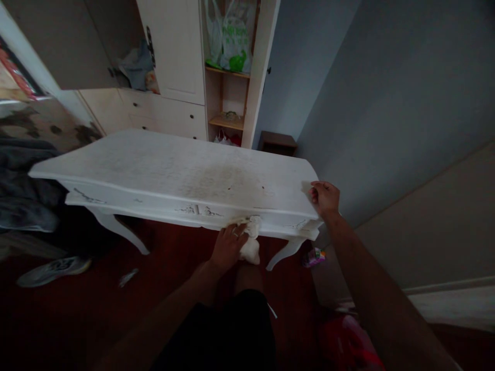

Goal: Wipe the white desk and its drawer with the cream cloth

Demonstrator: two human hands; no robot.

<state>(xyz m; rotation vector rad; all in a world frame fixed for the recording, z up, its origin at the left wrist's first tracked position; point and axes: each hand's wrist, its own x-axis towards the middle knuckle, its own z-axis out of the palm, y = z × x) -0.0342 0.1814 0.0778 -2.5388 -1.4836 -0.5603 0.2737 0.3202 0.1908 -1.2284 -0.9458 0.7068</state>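
Observation:
A white table (162,159) with carved trim and curved legs stands in front of me, a greyish smudge on the middle of its top. My left hand (230,245) is at the table's front edge, its fingers closed on a whitish cloth (250,251) that hangs down below the drawer front. At the right end of the tabletop rests my right hand (326,197), fingers curled together; whether anything small is between them cannot be made out.
Behind the table stands a white cabinet (178,51) with plastic bags (236,38) on a shelf. A shoe (54,270) lies on the floor at left, a purple packet (315,256) by the right wall. Dark clothes (29,180) are piled at left.

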